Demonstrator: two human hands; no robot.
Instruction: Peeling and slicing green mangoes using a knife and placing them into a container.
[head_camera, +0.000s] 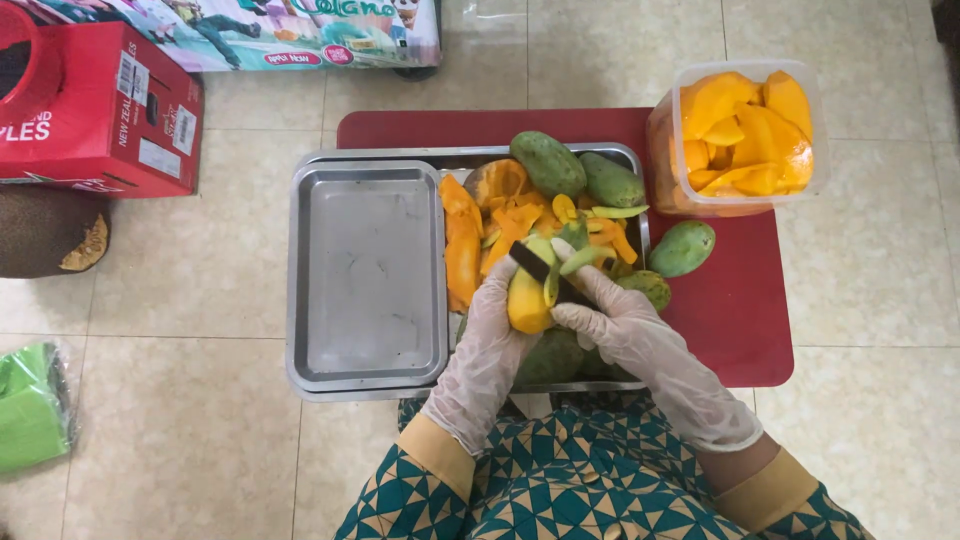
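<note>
The gloved left hand (492, 335) gripped a half-peeled mango (528, 296); the right hand (610, 315), just beside, clamped a dark-handled peeler (540, 268) against it.

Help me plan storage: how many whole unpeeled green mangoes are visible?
5: two at the tray's far edge, one on the red mat, one by the right hand, one under the hands; others possibly hidden.

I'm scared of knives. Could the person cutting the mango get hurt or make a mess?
Maybe. The knife in the right hand works very near the left hand holding the half-peeled mango; a slip might nick those fingers through the thin gloves. The wet mango may also slide out of the grip. And a green mango lies loose on the red board beside the tray, so a bump might roll it off.
</note>
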